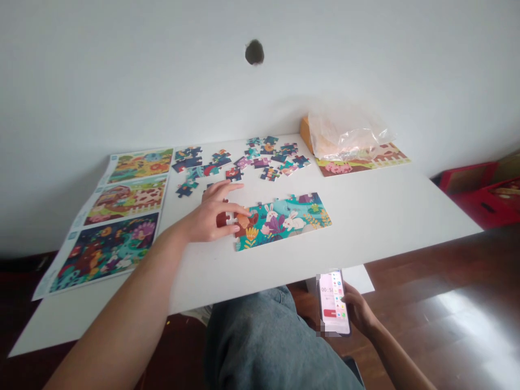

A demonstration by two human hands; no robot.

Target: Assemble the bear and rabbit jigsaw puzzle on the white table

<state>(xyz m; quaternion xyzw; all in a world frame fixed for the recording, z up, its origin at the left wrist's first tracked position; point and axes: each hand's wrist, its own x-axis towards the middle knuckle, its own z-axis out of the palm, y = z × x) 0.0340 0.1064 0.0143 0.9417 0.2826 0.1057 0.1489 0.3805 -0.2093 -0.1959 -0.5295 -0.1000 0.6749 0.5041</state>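
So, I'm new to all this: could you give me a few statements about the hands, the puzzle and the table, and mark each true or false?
1. The left hand is over the left end of the joined puzzle section. True.
2. The right hand holds a puzzle piece. False: it holds a phone.
3. The printed sheet shows three pictures. True.
4. The clear plastic bag lies on the floor. False: it is on the table, toward the wall.
5. White rabbits show on the joined section. True.
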